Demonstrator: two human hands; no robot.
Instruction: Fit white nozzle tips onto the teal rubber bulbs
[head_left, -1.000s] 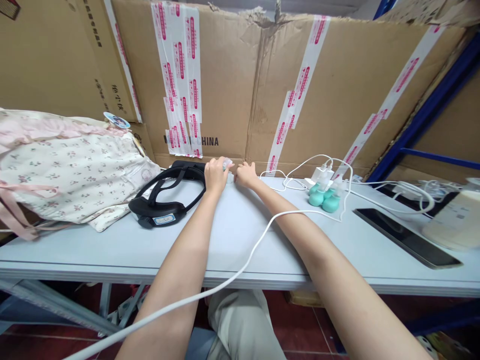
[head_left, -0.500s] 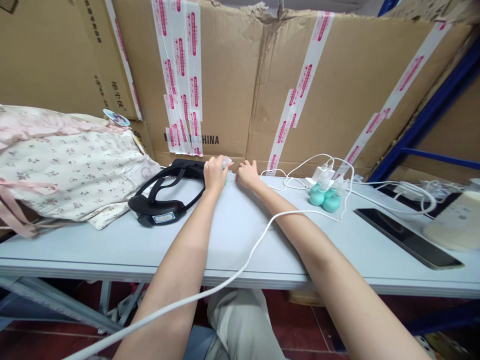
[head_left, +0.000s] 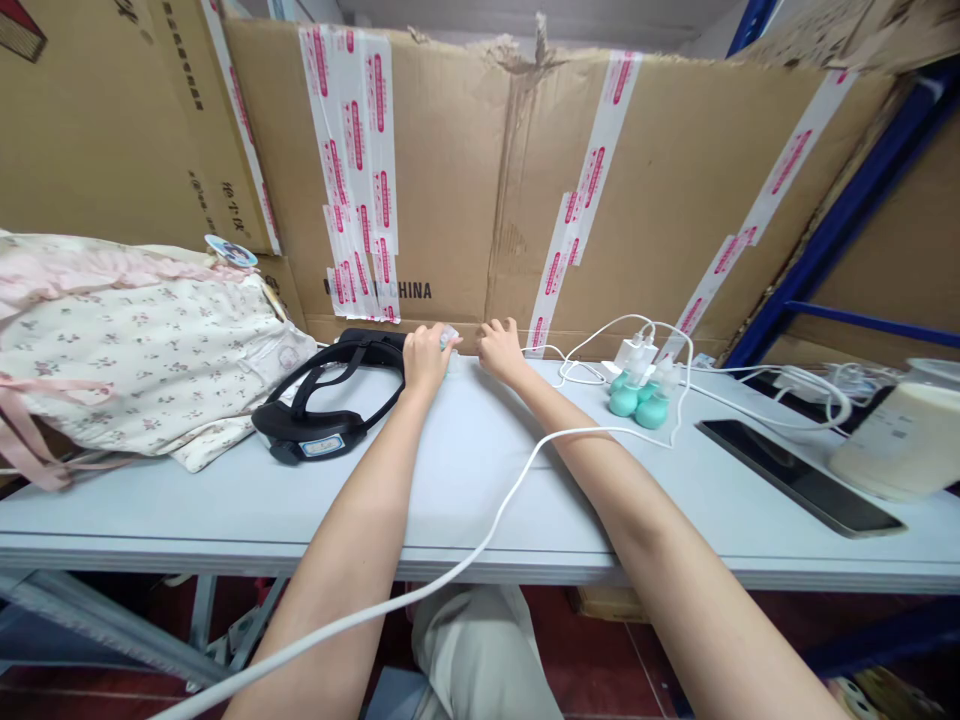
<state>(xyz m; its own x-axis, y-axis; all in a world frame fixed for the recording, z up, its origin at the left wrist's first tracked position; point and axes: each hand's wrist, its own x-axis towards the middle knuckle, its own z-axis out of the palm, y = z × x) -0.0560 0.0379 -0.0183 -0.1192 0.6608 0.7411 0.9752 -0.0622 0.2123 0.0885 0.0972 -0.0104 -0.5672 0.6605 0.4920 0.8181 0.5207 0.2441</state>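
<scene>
My left hand (head_left: 424,358) rests at the far edge of the pale grey table (head_left: 480,490), fingers curled around a small pale object (head_left: 448,338) that I cannot make out. It sits right beside a black head strap device (head_left: 330,395). My right hand (head_left: 499,351) lies a little to the right with fingers curled down on the table, close to the left hand; anything in it is hidden. A white cable (head_left: 480,530) runs over my right forearm and off the near table edge.
A floral fabric bag (head_left: 135,350) lies at the left. Teal round objects (head_left: 636,398) with white chargers and cables sit right of my hands. A dark phone (head_left: 799,478) and a cream container (head_left: 900,440) are far right. Taped cardboard (head_left: 525,180) walls the back.
The view has shifted slightly. Both hands stay at the far table edge; the right hand has moved a little away from the left.
</scene>
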